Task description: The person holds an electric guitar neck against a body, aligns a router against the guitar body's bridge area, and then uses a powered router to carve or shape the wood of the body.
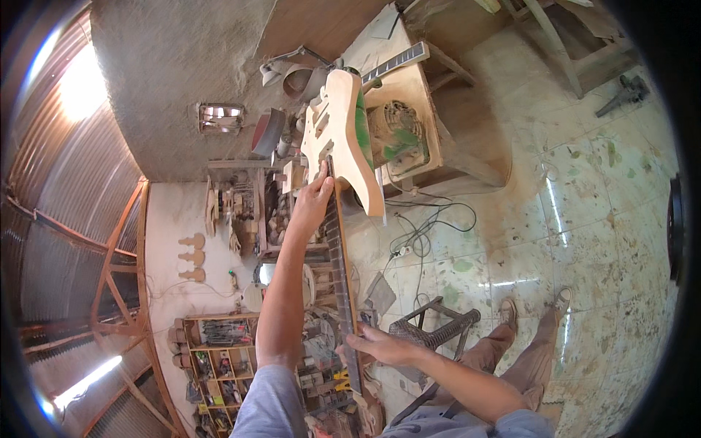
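Note:
An unfinished guitar (359,165) with a pale wooden body and a long dark fretboard is held upright in front of me. My left hand (318,191) grips the neck just where it meets the body. Lower down, my right hand (371,342) is closed around the neck near the headstock end. Behind the body stands a pale wooden bench (431,124) with green-stained, dusty patches, and another neck with a dark fretboard (393,64) lies at its far end.
Loose cables (427,226) lie on the tiled floor beside the bench. A woven-seat stool (434,328) stands near my legs. Tool shelves (219,350) and wooden templates (191,257) line the left wall. A dark tool (624,95) lies on the floor at upper right.

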`<action>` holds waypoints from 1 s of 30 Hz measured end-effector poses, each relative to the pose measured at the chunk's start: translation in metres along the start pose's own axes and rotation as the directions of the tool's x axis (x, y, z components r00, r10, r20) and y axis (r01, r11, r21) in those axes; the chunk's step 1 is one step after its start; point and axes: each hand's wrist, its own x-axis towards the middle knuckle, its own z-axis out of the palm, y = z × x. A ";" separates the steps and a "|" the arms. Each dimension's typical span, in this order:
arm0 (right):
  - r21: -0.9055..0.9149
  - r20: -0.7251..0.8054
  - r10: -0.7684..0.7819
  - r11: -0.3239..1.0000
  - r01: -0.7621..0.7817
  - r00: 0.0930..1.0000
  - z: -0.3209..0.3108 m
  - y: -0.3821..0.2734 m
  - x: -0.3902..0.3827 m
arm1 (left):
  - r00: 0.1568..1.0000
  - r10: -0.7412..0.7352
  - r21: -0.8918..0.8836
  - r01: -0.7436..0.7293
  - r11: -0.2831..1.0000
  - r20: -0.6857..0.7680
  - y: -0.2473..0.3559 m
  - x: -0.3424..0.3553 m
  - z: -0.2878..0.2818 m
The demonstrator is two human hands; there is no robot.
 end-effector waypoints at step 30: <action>-0.061 0.149 0.020 0.998 -0.011 0.989 -0.016 -0.027 0.003 | 0.998 -0.044 0.057 0.046 0.997 -0.048 0.001 -0.002 0.007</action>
